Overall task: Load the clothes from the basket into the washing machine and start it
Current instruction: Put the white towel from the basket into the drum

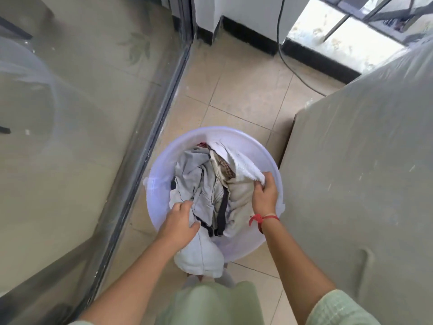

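Observation:
A pale lilac plastic basket (pixel 161 174) stands on the tiled floor right below me, full of crumpled clothes. My left hand (pixel 179 221) grips a light grey garment (pixel 199 181) at the pile's near left; part of it hangs over the basket's near rim. My right hand (pixel 264 193) pinches a white towel (pixel 243 165) at the pile's right side. A beige cloth (pixel 239 195) and a dark strip lie between my hands. To the right stands a big box-like thing under a grey-green plastic cover (pixel 365 174); I cannot tell whether it is the washing machine.
A glass sliding door (pixel 70 137) on a dark floor track (pixel 150 137) runs along the left. A black cable (pixel 290 66) trails over the beige tiles behind the basket. A white wall with black skirting (pixel 248 38) closes the back.

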The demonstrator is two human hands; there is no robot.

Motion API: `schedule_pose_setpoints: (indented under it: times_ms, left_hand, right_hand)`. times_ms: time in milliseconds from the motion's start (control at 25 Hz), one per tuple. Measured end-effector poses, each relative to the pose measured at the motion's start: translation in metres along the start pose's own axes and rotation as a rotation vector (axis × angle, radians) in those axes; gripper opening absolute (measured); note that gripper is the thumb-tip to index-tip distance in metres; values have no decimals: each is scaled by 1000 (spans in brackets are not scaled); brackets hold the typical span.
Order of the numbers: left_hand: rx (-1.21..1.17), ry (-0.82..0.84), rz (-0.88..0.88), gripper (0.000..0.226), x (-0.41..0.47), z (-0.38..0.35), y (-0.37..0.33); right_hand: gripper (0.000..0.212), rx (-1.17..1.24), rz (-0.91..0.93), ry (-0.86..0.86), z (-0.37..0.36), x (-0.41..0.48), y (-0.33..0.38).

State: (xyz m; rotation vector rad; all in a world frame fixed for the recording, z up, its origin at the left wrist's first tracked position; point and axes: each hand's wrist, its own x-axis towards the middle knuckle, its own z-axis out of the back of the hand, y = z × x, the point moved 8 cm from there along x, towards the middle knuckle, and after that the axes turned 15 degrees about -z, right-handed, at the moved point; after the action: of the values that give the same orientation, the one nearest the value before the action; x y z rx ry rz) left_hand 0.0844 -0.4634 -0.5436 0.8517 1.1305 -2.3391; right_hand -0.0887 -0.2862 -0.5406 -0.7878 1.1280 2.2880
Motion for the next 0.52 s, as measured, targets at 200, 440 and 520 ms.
schedule_pose_setpoints:
  times_ms: [200,440,520]
  left_hand:
    - [537,-384,-329,83,37,58,-47]
    - [568,-308,-167,90,113,129,-49]
    - [554,-188,-55,59,127,137,-36]
  right_hand:
    - [24,78,-34,21,9,11,-15]
    - [29,226,-65,122,-9,31,7]
    - [36,193,-17,93,-9,29,32]
